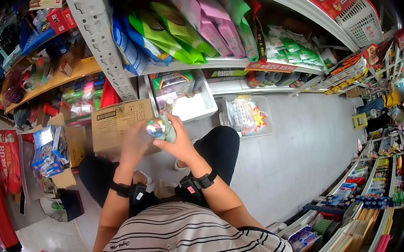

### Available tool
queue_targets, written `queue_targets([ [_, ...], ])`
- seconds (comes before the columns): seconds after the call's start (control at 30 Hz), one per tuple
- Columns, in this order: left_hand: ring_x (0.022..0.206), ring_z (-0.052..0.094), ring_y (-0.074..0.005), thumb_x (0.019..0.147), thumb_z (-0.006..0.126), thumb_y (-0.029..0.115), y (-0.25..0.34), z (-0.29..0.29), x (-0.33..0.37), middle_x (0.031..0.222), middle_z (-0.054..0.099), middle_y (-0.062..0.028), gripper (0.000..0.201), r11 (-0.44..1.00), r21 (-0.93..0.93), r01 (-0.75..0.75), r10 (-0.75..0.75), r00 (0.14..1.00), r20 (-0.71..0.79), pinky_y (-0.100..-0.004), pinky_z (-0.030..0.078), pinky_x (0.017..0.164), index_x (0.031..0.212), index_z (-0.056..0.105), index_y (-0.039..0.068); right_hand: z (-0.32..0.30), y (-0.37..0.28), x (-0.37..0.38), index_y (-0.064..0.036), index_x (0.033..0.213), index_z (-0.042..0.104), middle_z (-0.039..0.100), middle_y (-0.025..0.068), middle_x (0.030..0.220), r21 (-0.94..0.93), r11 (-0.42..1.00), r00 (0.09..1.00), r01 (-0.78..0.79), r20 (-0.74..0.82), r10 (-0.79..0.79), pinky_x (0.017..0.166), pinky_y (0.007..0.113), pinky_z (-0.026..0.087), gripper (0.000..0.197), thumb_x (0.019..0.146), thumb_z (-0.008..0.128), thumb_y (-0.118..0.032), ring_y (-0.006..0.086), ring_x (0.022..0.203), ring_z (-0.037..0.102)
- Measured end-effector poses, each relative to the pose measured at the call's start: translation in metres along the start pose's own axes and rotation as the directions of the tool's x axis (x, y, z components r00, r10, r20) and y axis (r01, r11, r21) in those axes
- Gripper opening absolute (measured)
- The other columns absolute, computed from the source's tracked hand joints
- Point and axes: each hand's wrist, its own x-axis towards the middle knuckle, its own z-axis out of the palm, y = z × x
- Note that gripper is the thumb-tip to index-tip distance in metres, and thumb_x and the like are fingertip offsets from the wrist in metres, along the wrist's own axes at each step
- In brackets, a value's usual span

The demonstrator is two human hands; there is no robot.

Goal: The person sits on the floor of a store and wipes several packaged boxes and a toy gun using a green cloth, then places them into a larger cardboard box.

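In front of my knees, my right hand (179,139) is closed round a crumpled grey-green cloth (170,131). Against the cloth sits a small shiny thing with a round, multicoloured face (156,128); its exact kind does not show. My left hand (135,139) is at its left side, smeared by motion, so its fingers cannot be made out. Just beyond the hands a white drawer (199,107) stands pulled out, with a green-and-black box (173,82) and a small bottle (169,104) in it. A brown cardboard box (121,125) is below and left of the hands.
A clear plastic bin (247,115) of packets stands on the grey floor (299,136) right of the drawer. Bagged goods (172,32) fill the shelf ahead. Stocked racks (349,225) run along the right. Blue boxes (51,152) are stacked at left. People (386,108) are far right.
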Motion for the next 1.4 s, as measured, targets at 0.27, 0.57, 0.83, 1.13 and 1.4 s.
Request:
queue_targets([
  [0.27,0.112,0.052,-0.0349,0.072,0.071,0.006,0.010,0.020,0.018,0.118,0.056,-0.0172,0.055,0.998,0.000,-0.055,0.055,0.994,0.099,-0.0380,0.043,0.093,0.123,0.050,0.004,-0.040,-0.011,0.005,-0.0011,0.118,0.052,0.061,0.0132,0.103,-0.165,0.981,0.993,-0.103,0.044,0.112,0.083,0.031,0.047,0.059,0.069,0.079,-0.020,0.0208,0.093,0.060],
  [0.57,0.115,0.053,-0.0303,0.078,0.068,0.005,-0.011,0.022,0.023,0.123,0.056,-0.0152,0.052,0.997,-0.037,0.068,-0.063,0.990,0.125,-0.0375,0.042,0.097,0.126,0.049,0.003,-0.058,0.002,0.035,-0.0038,0.119,0.050,0.064,0.0149,0.101,-0.262,0.961,0.995,-0.092,0.019,0.100,0.085,0.033,0.048,0.059,0.069,0.077,-0.019,0.0270,0.094,0.063],
  [0.83,0.113,0.054,-0.0184,0.086,0.054,-0.006,-0.062,-0.004,0.013,0.123,0.055,-0.0101,0.045,0.932,-0.264,0.247,-0.271,0.960,-0.061,-0.0307,0.044,0.094,0.130,0.046,0.002,-0.087,0.093,0.076,-0.0049,0.122,0.047,0.064,0.0246,0.095,-0.628,0.728,0.942,-0.275,-0.327,0.074,0.074,0.045,0.049,0.063,0.069,0.077,-0.023,0.0423,0.089,0.061],
  [1.13,0.108,0.057,-0.0157,0.090,0.051,-0.005,-0.077,-0.026,-0.006,0.122,0.055,-0.0095,0.041,0.935,-0.234,0.265,-0.294,0.951,-0.099,-0.0277,0.046,0.090,0.130,0.046,0.001,-0.067,0.174,0.105,-0.0019,0.123,0.045,0.063,0.0276,0.097,-0.615,0.663,0.905,-0.426,-0.297,0.306,0.079,0.046,0.048,0.066,0.069,0.077,-0.023,0.0436,0.094,0.060],
  [1.4,0.106,0.058,-0.0166,0.090,0.050,-0.005,-0.087,-0.035,-0.013,0.125,0.054,-0.0096,0.041,0.935,-0.207,0.287,-0.314,0.943,-0.111,-0.0277,0.046,0.090,0.131,0.044,-0.001,-0.062,0.213,0.103,-0.0018,0.125,0.043,0.063,0.0271,0.098,-0.603,0.677,0.905,-0.422,-0.241,0.350,0.081,0.045,0.048,0.069,0.068,0.078,-0.020,0.0431,0.095,0.060],
])
